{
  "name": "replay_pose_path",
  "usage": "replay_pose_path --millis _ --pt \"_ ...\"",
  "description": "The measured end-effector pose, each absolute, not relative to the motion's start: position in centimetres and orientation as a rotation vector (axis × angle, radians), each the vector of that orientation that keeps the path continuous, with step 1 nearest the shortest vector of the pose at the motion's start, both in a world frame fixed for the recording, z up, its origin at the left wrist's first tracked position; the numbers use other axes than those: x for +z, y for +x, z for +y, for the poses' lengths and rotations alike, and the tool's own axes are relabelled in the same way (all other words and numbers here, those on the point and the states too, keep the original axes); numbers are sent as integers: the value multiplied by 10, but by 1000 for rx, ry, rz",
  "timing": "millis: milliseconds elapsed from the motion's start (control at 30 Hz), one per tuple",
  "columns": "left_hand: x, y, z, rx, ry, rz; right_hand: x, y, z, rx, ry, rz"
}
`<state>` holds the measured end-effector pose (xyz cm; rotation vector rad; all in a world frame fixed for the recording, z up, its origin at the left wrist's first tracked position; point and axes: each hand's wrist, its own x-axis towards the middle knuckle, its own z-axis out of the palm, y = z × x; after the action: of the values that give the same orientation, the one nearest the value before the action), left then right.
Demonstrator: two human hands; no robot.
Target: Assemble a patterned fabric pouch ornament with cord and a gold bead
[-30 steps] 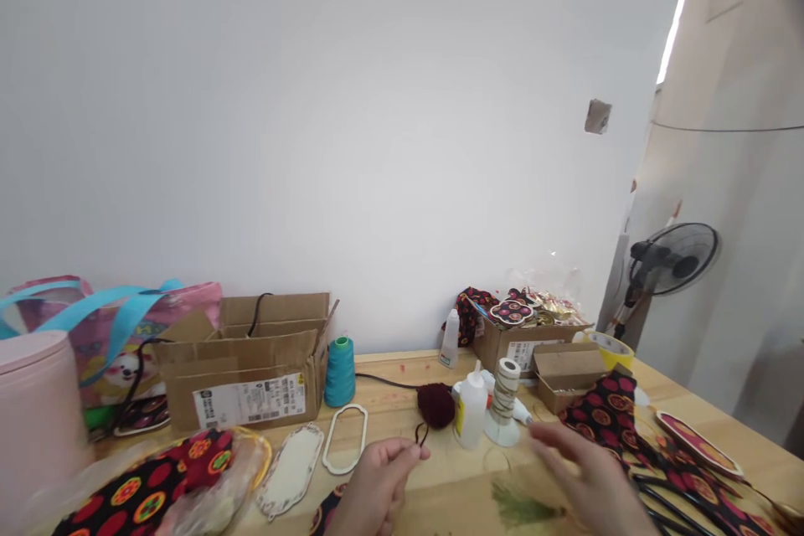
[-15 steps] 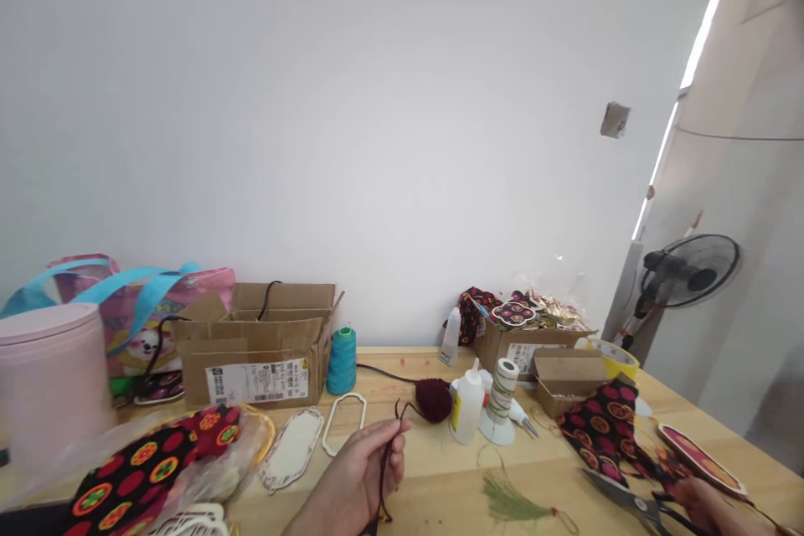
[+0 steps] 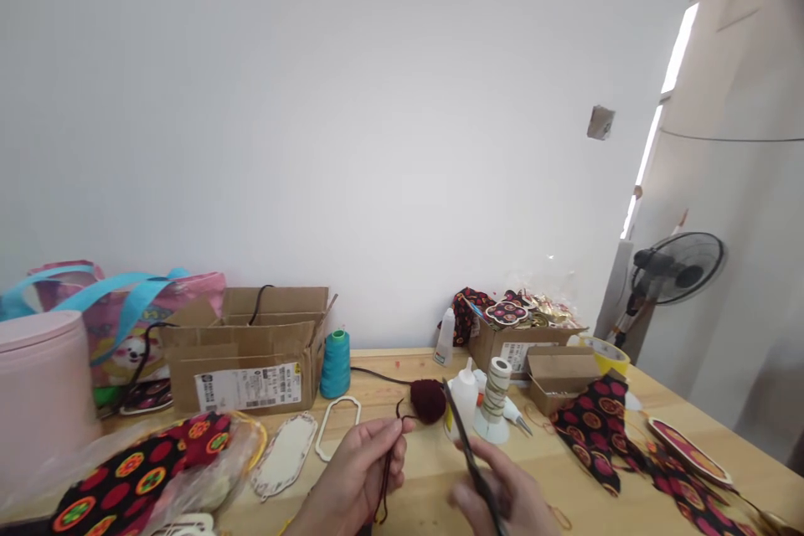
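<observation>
My left hand pinches a dark red cord between thumb and fingers. Short cord ends stick up above the fingertips, and the rest hangs below the hand. To its right, my right hand grips black-handled scissors, blades pointing up and a little left. The scissors stand apart from the cord; the hand is slightly blurred. Just behind both hands lies a dark red ball of yarn. A white squeeze bottle stands partly behind the scissors.
On the left are patterned fabric, an oval white plate, a white frame, a teal thread spool and a cardboard box. Rightward stand a ribbon roll, a small box, more fabric and a filled carton.
My right hand has brought the scissors from the far right of the table to beside my left hand. The left hand keeps its pinch on the cord. The view has shifted slightly.
</observation>
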<state>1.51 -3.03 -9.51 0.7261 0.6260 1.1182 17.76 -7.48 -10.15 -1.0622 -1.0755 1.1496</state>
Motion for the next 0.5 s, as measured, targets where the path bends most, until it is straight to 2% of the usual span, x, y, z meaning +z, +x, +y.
replay_pose_path --millis 133,300,500 --pt "-95 15 -29 1084 861 663 -80 132 -35 1193 -962 -1123" --pt "-104 15 -26 943 893 762 -90 123 -14 1273 -919 -1084" --pt "-104 11 -26 908 903 793 -92 136 -18 1082 -945 -1065"
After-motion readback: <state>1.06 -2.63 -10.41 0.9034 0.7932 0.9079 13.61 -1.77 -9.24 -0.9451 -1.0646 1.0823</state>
